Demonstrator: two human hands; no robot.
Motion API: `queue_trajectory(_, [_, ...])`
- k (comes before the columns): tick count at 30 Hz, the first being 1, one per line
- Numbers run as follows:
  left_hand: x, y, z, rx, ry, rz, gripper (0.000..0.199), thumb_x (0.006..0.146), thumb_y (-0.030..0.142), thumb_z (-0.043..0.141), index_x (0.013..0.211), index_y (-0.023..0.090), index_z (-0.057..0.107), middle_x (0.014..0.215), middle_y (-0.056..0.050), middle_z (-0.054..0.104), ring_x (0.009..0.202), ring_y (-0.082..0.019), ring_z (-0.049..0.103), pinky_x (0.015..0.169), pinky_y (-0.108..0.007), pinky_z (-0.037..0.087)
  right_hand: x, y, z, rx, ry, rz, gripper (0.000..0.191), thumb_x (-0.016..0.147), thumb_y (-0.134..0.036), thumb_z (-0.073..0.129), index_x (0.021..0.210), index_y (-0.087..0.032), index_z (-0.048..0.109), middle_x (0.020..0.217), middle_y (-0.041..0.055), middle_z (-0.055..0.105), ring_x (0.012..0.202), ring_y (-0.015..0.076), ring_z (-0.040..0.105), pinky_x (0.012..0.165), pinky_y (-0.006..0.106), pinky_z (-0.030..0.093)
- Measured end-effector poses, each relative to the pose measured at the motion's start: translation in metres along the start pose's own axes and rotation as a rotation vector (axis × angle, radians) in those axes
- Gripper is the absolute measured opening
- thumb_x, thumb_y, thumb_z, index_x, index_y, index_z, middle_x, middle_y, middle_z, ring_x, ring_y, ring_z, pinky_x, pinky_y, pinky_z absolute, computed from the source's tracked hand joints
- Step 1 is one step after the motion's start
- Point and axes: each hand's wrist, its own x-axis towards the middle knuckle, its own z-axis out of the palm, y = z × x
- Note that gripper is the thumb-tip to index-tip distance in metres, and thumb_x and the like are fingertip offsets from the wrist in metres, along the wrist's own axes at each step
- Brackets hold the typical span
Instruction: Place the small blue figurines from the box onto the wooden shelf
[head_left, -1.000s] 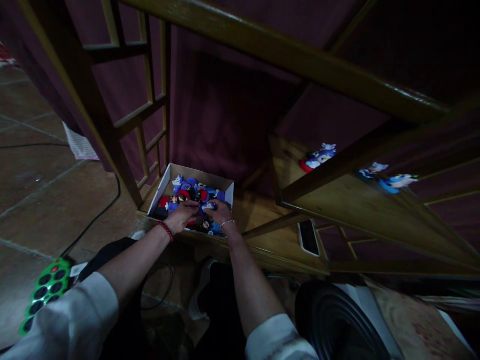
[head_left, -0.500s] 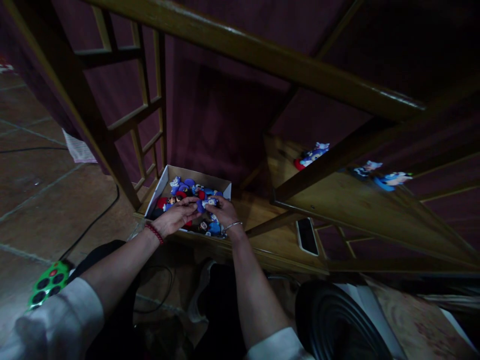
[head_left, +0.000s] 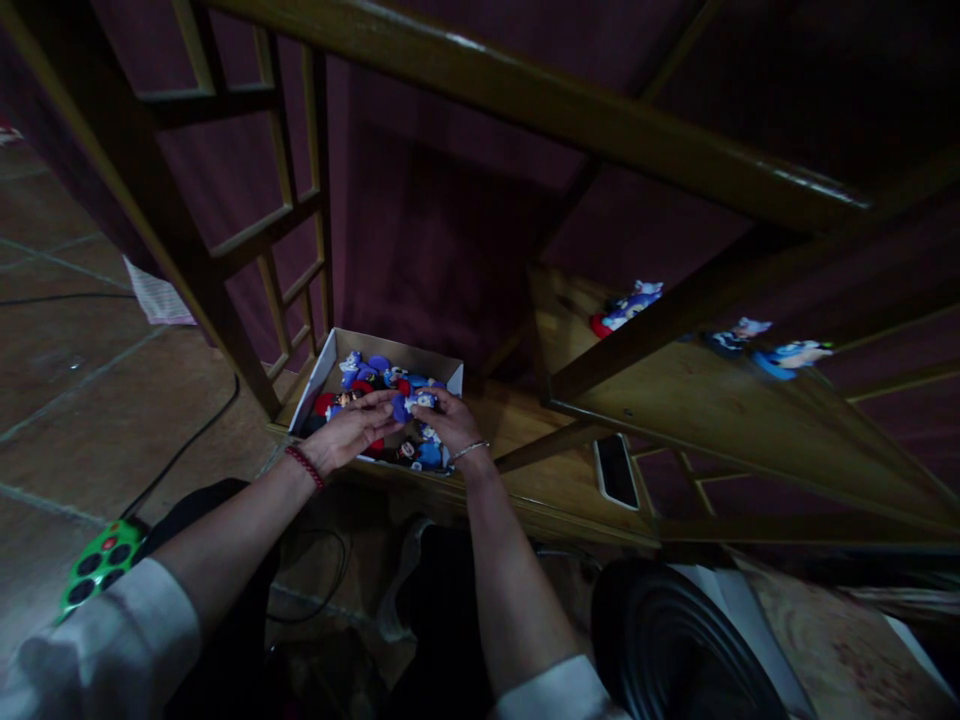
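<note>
A small purple-and-white figurine (head_left: pixel 412 404) is held between both hands, over a shallow white box (head_left: pixel 307 398). The fingertips of my left hand (head_left: pixel 355 427) close on its purple base from the left. From the right, my right hand (head_left: pixel 451 424) pinches the figurine's other end. Inside the box lie several more figurines in purple, red, blue and black, among them a blue one (head_left: pixel 429 456) near the front and a purple one (head_left: pixel 351 366) at the back. My hands hide part of the box's contents.
The box stands on the low wooden shelf (head_left: pixel 517 420). A phone (head_left: pixel 616 470) lies further right on it. Figurines stand on the higher shelf (head_left: pixel 660 400), including a red-based one (head_left: pixel 626 308). A green device (head_left: pixel 99 565), cables and a round black object (head_left: pixel 675 640) are nearby.
The figurine has turned slightly between my fingers, with more of its purple base showing. My hands stay over the box, and the view has shifted a little.
</note>
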Motion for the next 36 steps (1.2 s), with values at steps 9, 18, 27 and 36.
queue_trajectory(9, [-0.0003,0.0007,0.0003,0.011,0.015,0.017,0.022,0.072,0.007,0.058,0.093,0.013,0.061,0.085,-0.005,0.065,0.081,-0.014,0.061,0.083,-0.034,0.047,0.0008,0.0012,-0.0003,-0.103,0.0,-0.03,0.031,0.059,-0.031,0.066,0.088,-0.02,0.061,0.074,-0.0019,0.061,0.067,0.0121,0.054,0.063,0.024,0.043])
queue_trajectory(18, [0.0011,-0.0004,-0.0019,0.029,0.014,0.041,0.023,0.07,0.008,0.06,0.092,0.014,0.061,0.086,-0.005,0.064,0.081,-0.013,0.06,0.081,-0.032,0.047,-0.0012,-0.0028,0.0035,-0.125,0.02,-0.012,0.032,0.06,-0.031,0.065,0.089,-0.02,0.061,0.073,-0.0021,0.061,0.065,0.0121,0.054,0.062,0.024,0.044])
queue_trajectory(27, [0.0001,0.0017,0.0008,0.036,0.044,0.039,0.02,0.07,0.007,0.06,0.089,0.014,0.061,0.082,-0.004,0.063,0.079,-0.013,0.06,0.079,-0.031,0.048,-0.0007,-0.0002,0.0056,-0.124,0.033,-0.028,0.033,0.06,-0.032,0.065,0.089,-0.02,0.06,0.076,-0.0013,0.061,0.069,0.0128,0.055,0.065,0.025,0.045])
queue_trajectory(36, [-0.0003,0.0035,0.0016,0.037,0.068,0.034,0.017,0.07,0.007,0.06,0.086,0.013,0.061,0.078,-0.004,0.063,0.074,-0.012,0.06,0.076,-0.031,0.049,-0.0017,-0.0051,0.0086,-0.032,0.026,0.013,0.034,0.057,-0.031,0.066,0.088,-0.018,0.06,0.075,-0.0008,0.062,0.069,0.0129,0.056,0.067,0.026,0.045])
